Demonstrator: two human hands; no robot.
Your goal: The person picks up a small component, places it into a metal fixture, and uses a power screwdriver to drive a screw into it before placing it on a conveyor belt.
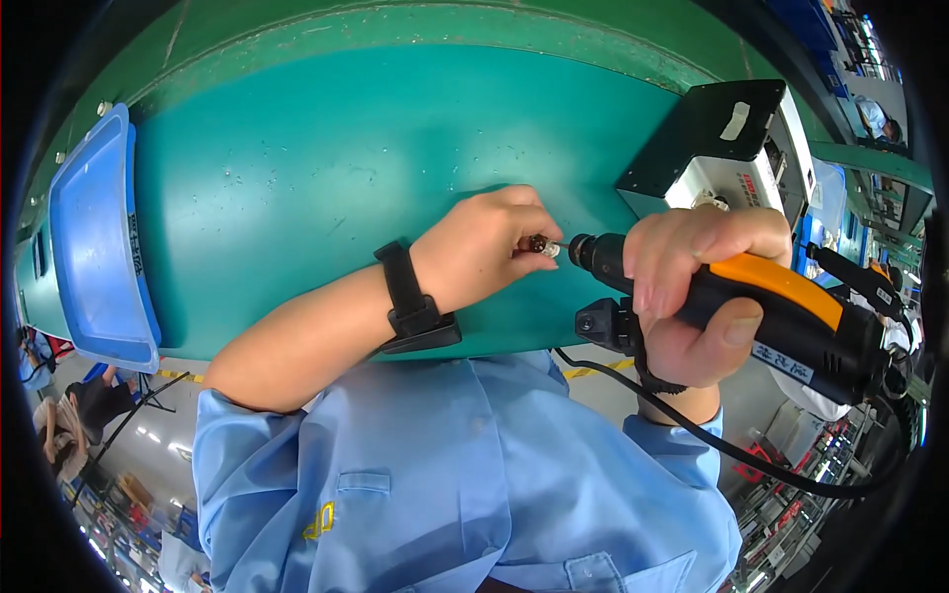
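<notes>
Our left hand [479, 247] is pinching a small dark fastener with a pale head [542, 246] between thumb and fingertips, holding it right at the bit tip of the electric screwdriver [751, 306]. Our right hand [692, 296] is wrapped tight around the driver's orange-and-black grip, tool lying roughly level, nose pointing left toward the left hand. Black cord [712, 445] runs off the driver, down across our blue shirt [445, 474] and off to the right.

Both hands are held over the near edge of the green bench [326, 168], close to our chest. Fastener and bit look touching or just about; we can't tell whether the bit is seated in the head.

Progress, as a judgement: we're at the loading stage. Fastener is picked and presented to the bit; nothing shows it driven into any part, and no workpiece sits under the tool. So the driving itself looks not yet done.

Around us: a blue plastic bin [99, 247] at the left end of the bench, well apart from the hands. A black-and-white control box [732, 148] sits at the right rear, near the driver. Black strap [410, 296] on our left wrist.
</notes>
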